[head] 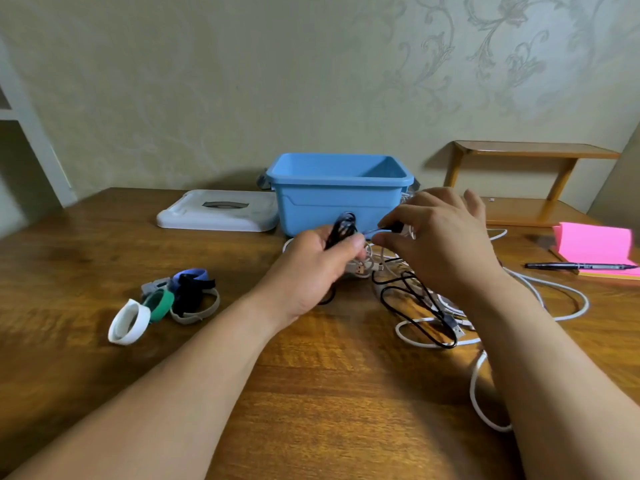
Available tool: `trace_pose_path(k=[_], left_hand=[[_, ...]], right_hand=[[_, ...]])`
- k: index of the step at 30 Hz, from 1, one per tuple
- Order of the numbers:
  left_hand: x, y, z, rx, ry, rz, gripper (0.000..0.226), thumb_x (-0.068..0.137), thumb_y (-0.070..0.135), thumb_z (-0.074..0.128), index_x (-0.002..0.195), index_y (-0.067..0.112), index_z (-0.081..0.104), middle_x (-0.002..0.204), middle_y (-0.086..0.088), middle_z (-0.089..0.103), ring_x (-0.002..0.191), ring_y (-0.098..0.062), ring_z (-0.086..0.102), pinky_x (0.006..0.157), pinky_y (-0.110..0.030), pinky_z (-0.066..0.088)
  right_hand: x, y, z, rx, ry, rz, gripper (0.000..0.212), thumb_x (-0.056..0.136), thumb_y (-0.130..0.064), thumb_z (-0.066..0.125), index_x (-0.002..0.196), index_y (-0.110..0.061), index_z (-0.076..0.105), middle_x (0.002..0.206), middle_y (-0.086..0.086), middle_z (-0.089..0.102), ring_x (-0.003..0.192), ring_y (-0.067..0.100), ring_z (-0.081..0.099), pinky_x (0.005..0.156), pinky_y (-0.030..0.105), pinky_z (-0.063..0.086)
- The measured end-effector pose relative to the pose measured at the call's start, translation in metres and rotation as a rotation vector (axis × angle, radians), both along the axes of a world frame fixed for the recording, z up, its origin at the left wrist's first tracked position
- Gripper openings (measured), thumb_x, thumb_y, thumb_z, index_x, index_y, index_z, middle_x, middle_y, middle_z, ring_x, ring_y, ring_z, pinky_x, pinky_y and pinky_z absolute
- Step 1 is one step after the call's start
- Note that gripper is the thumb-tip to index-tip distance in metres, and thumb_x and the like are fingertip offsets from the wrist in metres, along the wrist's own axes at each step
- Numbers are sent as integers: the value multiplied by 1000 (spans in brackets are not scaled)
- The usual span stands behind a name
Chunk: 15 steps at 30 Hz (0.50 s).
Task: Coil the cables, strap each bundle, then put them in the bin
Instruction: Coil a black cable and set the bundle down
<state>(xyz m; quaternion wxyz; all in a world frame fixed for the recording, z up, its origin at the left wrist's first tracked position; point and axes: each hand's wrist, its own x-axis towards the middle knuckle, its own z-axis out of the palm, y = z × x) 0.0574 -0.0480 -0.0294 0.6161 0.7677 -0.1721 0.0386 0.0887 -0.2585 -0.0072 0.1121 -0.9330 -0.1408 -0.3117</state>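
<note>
Early going: left hand (311,268), fingers clamped, holds a black coil (341,228) before the bin (339,202) at twelve o'clock; right hand (440,244) pinches its tail between fingers. Nine o'clock, straps (173,299) unused; four o'clock, loose cables (433,317).

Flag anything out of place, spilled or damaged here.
Only the loose cables: black and white ones lie tangled on the table below the right hand. Nothing looks spilled or broken.

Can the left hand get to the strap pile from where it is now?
Probably yes: the straps lie left of the left hand, only bare table between. But it grips the black cable coil, so it's not free.
</note>
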Motion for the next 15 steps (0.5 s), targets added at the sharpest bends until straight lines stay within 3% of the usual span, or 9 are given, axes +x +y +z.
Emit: trace_pose_path(k=[4,8,12,15], left_hand=[[4,16,6,-142,0,92,31,108,20,56,80,7,52,48,10,40,55,-18,47,72,-34,46],[4,14,2,-125,46,69,34,108,20,57,77,12,49,47,10,39,47,-20,43,59,-33,43],[5,12,-1,-111,54,31,37,108,19,58,73,17,46,51,7,36,49,-19,38,53,-30,39],[6,12,-3,-118,60,8,41,108,16,59,70,20,44,53,2,33,50,-20,35,50,-29,38]], right_hand=[[3,-14,2,41,75,-46,34,93,-61,67,118,-40,76,122,-10,71,132,23,49,113,55,27],[0,-6,5,97,-57,4,35,95,-26,64,129,-33,71,127,-7,70,143,20,44,123,61,16],[-8,10,8,112,-113,120,47,92,-31,48,136,-34,64,128,-15,70,151,15,40,128,65,6],[-4,15,0,64,-142,182,26,101,-29,62,125,-35,72,118,-15,73,142,17,51,125,67,15]])
